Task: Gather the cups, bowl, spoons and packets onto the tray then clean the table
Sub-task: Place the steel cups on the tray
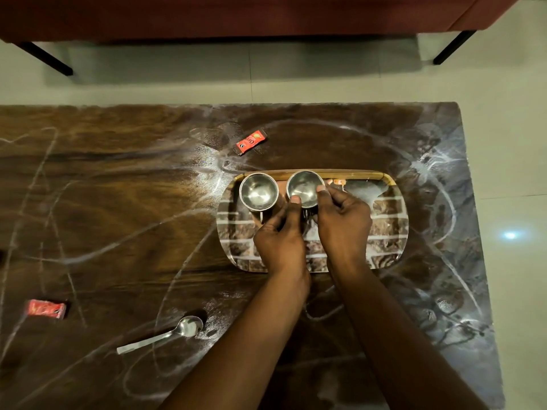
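Two steel cups stand side by side at the far edge of the patterned tray [387, 220]. The left cup [258, 191] stands free. Both hands hold the right cup [305, 186]: my left hand [281, 235] has its thumb on the near rim, and my right hand [343, 220] pinches the rim from the right. A red packet [250, 142] lies on the table beyond the tray. Another red packet [46, 308] lies at the near left. A steel spoon [165, 334] lies on the table near my left forearm. No bowl is visible.
The dark wooden table [118, 202] is streaked with white powdery marks. Its right edge [470, 202] borders pale floor tiles. A red sofa [236, 16] on black legs stands beyond the table's far edge.
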